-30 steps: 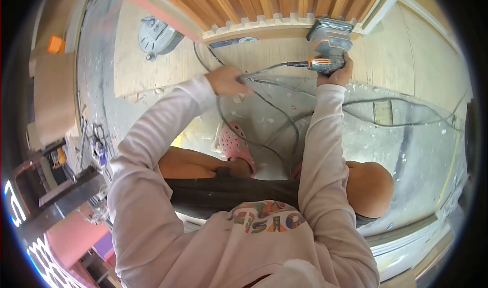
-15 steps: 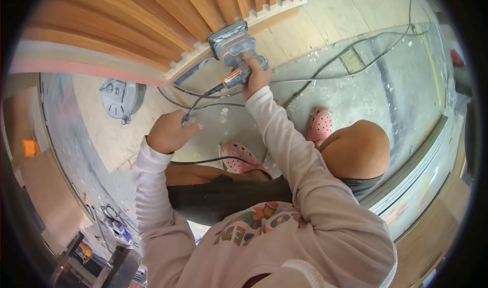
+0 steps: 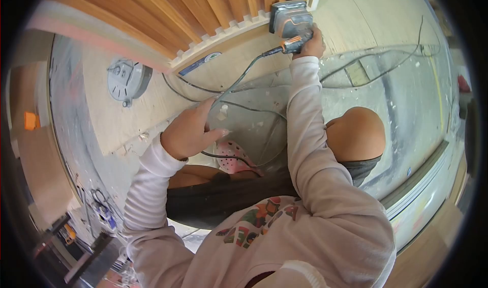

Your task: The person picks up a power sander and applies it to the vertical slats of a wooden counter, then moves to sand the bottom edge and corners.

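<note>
My right hand [image 3: 313, 45] is wrapped round the body of a grey and orange electric sander [image 3: 295, 21]. The sander's pad lies against the edge of a slatted wooden panel [image 3: 213, 10], near the panel's right end. From the sander's rear, a dark power cord [image 3: 247, 70] runs down to my left hand [image 3: 189, 130]. That hand is curled round the cord, with the thumb pointing right; the cord comes out again below it. Part of the left fingers is hidden behind the back of the hand.
A grey, round-cased tool [image 3: 128, 82] lies on the plywood floor to the left. Loose cable [image 3: 356, 84] trails across the floor at right. My pink clog [image 3: 231, 155] is beneath my left hand. A long rail [image 3: 417, 173] borders the right side, and assorted tools [image 3: 104, 214] lie lower left.
My right hand has slid the sander rightward and up along the panel's edge. My left hand has moved slightly right and down, with the cord now stretched longer between the two hands.
</note>
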Demonstrator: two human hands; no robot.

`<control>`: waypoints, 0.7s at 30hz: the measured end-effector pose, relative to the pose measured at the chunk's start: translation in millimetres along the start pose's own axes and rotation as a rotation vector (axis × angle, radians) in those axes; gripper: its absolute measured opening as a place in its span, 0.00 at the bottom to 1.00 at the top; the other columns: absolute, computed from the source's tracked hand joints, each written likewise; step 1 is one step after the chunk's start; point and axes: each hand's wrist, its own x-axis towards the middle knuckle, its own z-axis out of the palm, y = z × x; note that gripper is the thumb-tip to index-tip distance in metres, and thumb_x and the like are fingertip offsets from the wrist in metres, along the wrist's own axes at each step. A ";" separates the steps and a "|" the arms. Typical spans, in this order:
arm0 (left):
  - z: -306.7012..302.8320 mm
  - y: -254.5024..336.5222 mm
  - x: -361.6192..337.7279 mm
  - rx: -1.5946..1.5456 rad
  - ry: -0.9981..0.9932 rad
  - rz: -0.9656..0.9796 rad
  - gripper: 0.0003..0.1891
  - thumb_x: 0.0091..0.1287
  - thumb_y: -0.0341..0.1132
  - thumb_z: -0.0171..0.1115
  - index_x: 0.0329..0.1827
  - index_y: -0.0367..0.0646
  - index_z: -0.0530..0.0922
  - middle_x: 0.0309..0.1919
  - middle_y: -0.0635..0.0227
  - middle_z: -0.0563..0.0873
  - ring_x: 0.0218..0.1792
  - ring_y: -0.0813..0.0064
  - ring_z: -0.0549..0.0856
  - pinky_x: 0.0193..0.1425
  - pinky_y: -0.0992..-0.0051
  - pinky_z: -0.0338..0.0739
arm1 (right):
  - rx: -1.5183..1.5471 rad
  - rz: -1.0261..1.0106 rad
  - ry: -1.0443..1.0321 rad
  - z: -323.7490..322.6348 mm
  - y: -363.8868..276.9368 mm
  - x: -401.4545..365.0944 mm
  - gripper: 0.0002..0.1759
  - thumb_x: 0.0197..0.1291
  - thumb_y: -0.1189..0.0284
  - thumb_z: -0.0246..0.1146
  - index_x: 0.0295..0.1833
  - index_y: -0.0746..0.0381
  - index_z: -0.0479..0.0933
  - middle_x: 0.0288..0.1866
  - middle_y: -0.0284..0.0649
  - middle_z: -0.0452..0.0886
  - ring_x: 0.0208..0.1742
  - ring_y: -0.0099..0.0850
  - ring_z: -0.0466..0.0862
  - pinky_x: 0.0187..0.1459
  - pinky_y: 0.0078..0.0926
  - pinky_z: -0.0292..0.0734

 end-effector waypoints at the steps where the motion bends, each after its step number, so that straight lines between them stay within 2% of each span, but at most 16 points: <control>1: 0.2 3.6 -0.6 0.044 0.007 -0.002 0.36 0.56 0.40 0.69 0.65 0.33 0.64 0.21 0.55 0.81 0.23 0.60 0.82 0.29 0.68 0.76 | -0.003 0.008 -0.017 -1.4 4.0 2.1 0.27 0.47 0.77 0.67 0.53 0.73 0.67 0.42 0.48 0.78 0.39 0.39 0.83 0.39 0.38 0.82; 3: -3.0 15.9 -1.6 0.094 0.020 0.005 0.36 0.56 0.40 0.69 0.66 0.33 0.64 0.21 0.54 0.81 0.23 0.61 0.83 0.29 0.68 0.76 | 0.064 0.107 -0.042 -12.0 12.3 6.9 0.19 0.49 0.77 0.66 0.46 0.74 0.71 0.36 0.47 0.80 0.35 0.38 0.83 0.36 0.37 0.83; 4: -7.4 24.2 -3.2 0.099 -0.023 -0.022 0.36 0.57 0.41 0.69 0.66 0.33 0.64 0.21 0.54 0.81 0.23 0.61 0.83 0.30 0.69 0.76 | 0.028 0.108 -0.092 -21.0 21.4 4.9 0.23 0.48 0.77 0.66 0.50 0.73 0.69 0.41 0.48 0.79 0.37 0.38 0.83 0.36 0.37 0.83; 5: -10.4 30.4 -2.3 0.107 -0.069 -0.045 0.36 0.57 0.41 0.69 0.66 0.33 0.64 0.21 0.55 0.81 0.23 0.62 0.82 0.30 0.69 0.76 | -0.030 0.110 0.056 -22.2 32.8 -5.1 0.29 0.46 0.76 0.68 0.54 0.72 0.66 0.45 0.47 0.76 0.40 0.39 0.82 0.36 0.39 0.82; 6: -13.0 33.0 -0.9 0.119 -0.074 -0.028 0.36 0.57 0.41 0.69 0.66 0.33 0.64 0.21 0.55 0.81 0.23 0.62 0.82 0.30 0.69 0.76 | -0.085 0.084 0.132 -7.0 22.6 -38.9 0.21 0.50 0.72 0.66 0.49 0.66 0.68 0.39 0.43 0.76 0.36 0.39 0.82 0.34 0.39 0.81; 7: -16.8 34.2 0.6 0.133 -0.127 -0.116 0.36 0.57 0.41 0.69 0.65 0.33 0.65 0.22 0.55 0.81 0.23 0.63 0.82 0.30 0.69 0.75 | -0.088 0.085 0.027 -20.5 39.8 -34.5 0.30 0.45 0.74 0.70 0.53 0.66 0.64 0.42 0.45 0.74 0.35 0.38 0.81 0.33 0.37 0.81; 8: -19.5 37.3 4.4 0.148 -0.179 -0.208 0.36 0.58 0.42 0.69 0.65 0.33 0.65 0.22 0.56 0.81 0.22 0.65 0.81 0.30 0.70 0.75 | -0.135 0.052 0.038 -27.4 54.9 -33.9 0.31 0.44 0.76 0.70 0.54 0.67 0.63 0.42 0.46 0.74 0.34 0.37 0.80 0.34 0.37 0.80; 9: -22.3 41.7 10.5 0.163 -0.188 -0.201 0.36 0.58 0.42 0.69 0.65 0.33 0.65 0.22 0.56 0.81 0.22 0.65 0.81 0.30 0.70 0.75 | -0.122 0.045 0.050 -26.9 54.4 -32.1 0.31 0.44 0.76 0.70 0.54 0.67 0.63 0.42 0.46 0.74 0.34 0.37 0.80 0.34 0.37 0.80; 11: -25.8 48.5 19.6 0.184 -0.096 -0.279 0.36 0.58 0.41 0.69 0.66 0.33 0.66 0.22 0.57 0.82 0.23 0.66 0.81 0.30 0.71 0.75 | -0.141 0.046 0.095 -27.8 55.4 -29.0 0.31 0.44 0.77 0.70 0.53 0.68 0.64 0.41 0.47 0.74 0.35 0.37 0.81 0.33 0.38 0.81; 12: -24.9 51.6 24.3 0.191 -0.097 -0.285 0.36 0.58 0.41 0.69 0.66 0.33 0.66 0.22 0.57 0.82 0.23 0.66 0.81 0.30 0.71 0.75 | -0.167 -0.002 0.105 -28.3 52.5 -20.9 0.29 0.46 0.76 0.69 0.52 0.69 0.64 0.40 0.47 0.75 0.33 0.39 0.81 0.28 0.39 0.81; 13: -22.5 54.0 29.5 0.185 -0.085 -0.252 0.36 0.57 0.41 0.69 0.66 0.33 0.66 0.22 0.57 0.81 0.23 0.67 0.81 0.30 0.72 0.75 | -0.164 0.008 0.108 -29.3 48.1 -10.6 0.29 0.46 0.76 0.69 0.52 0.69 0.64 0.40 0.47 0.75 0.33 0.39 0.81 0.28 0.39 0.81; 15: -16.8 54.0 37.4 0.181 -0.079 -0.231 0.37 0.57 0.41 0.70 0.66 0.33 0.65 0.22 0.57 0.81 0.23 0.68 0.81 0.31 0.72 0.75 | -0.032 0.057 0.130 -24.3 30.5 8.1 0.28 0.47 0.76 0.67 0.53 0.71 0.64 0.38 0.48 0.75 0.29 0.41 0.81 0.24 0.39 0.80; 16: -12.9 51.0 41.2 0.173 -0.092 -0.199 0.37 0.57 0.41 0.70 0.66 0.33 0.65 0.23 0.57 0.81 0.24 0.67 0.81 0.31 0.72 0.75 | -0.036 0.020 0.192 -18.8 24.7 16.8 0.23 0.49 0.74 0.65 0.49 0.71 0.67 0.35 0.47 0.76 0.26 0.40 0.81 0.21 0.39 0.79; 20: -9.5 55.9 54.1 0.152 -0.119 -0.165 0.37 0.57 0.41 0.70 0.66 0.33 0.64 0.23 0.57 0.81 0.25 0.66 0.81 0.31 0.71 0.75 | -0.051 0.010 0.167 -27.0 10.8 73.4 0.16 0.51 0.72 0.64 0.43 0.68 0.71 0.32 0.45 0.77 0.26 0.39 0.81 0.21 0.40 0.79; 21: -8.9 54.8 55.7 0.148 -0.117 -0.179 0.37 0.57 0.41 0.70 0.66 0.33 0.64 0.23 0.57 0.81 0.25 0.66 0.81 0.31 0.71 0.75 | -0.012 0.068 0.122 -24.9 -1.2 78.3 0.23 0.49 0.73 0.66 0.48 0.72 0.67 0.38 0.49 0.77 0.33 0.40 0.81 0.30 0.39 0.80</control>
